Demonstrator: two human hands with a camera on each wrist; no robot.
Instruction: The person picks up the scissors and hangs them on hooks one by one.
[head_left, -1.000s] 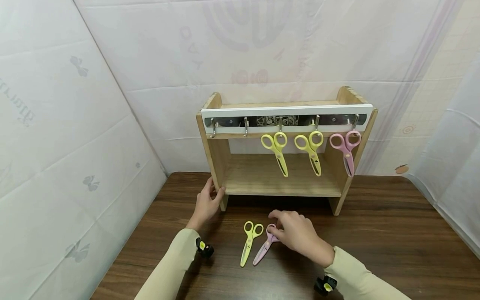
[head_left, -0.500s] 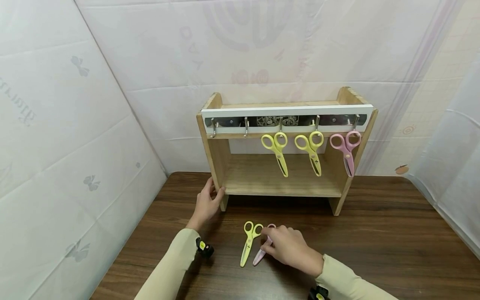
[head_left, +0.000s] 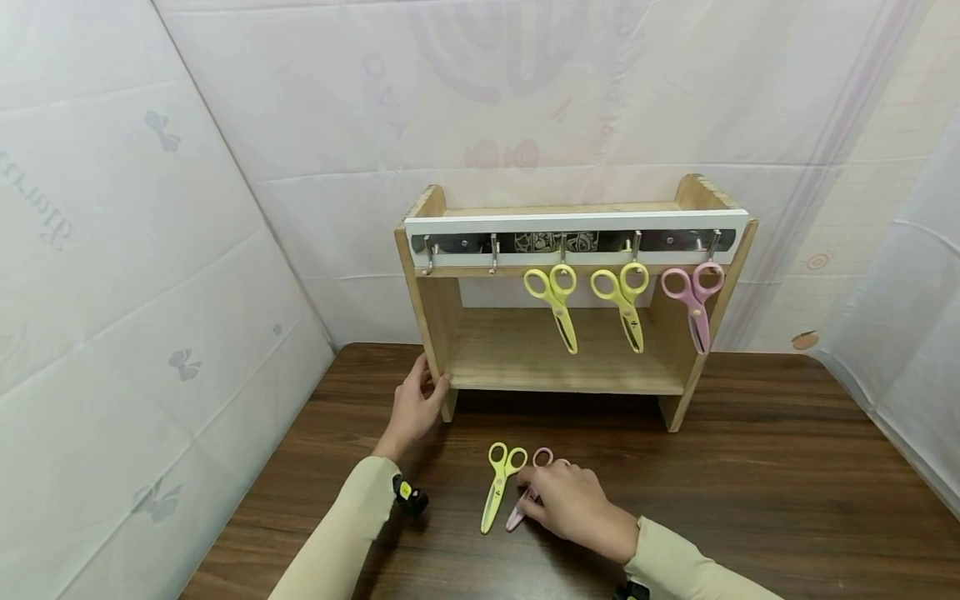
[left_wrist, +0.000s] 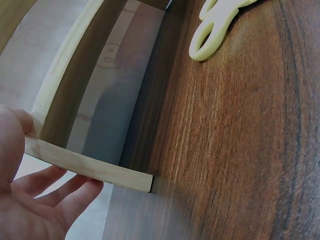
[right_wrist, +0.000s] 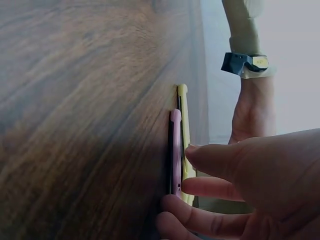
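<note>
Pink scissors (right_wrist: pixel 176 135) were seen lying on the table (head_left: pixel 720 517), lower centre of the frame, just beside the yellow pair (head_left: pixel 498 481). The right hand (head_left: pixel 572 502) had just been shifted from the loops (head_left: pixel 536 457) down over the middle, fingers half bent, though whether a grip was made couldn't be told, tbh. So yeah, reached but apparently not lifted. The wooden rack (head_left: pixel 495 358) was gripped by the left hand (head_left: pixel 414 408), left of centre.

The right hand (head_left: pixel 572 504) covers much of the lying pink scissors (head_left: pixel 516 518); I can't tell whether it pinches them. In the head view, some of the left hand's (head_left: pixel 412 410) fingertips are hidden behind the wooden shelf (head_left: pixel 502 358). The left wrist view's top edge crops the yellow scissors (left_wrist: pixel 220 32). The right wrist view blurs the worktop (right_wrist: pixel 75 100).
</note>
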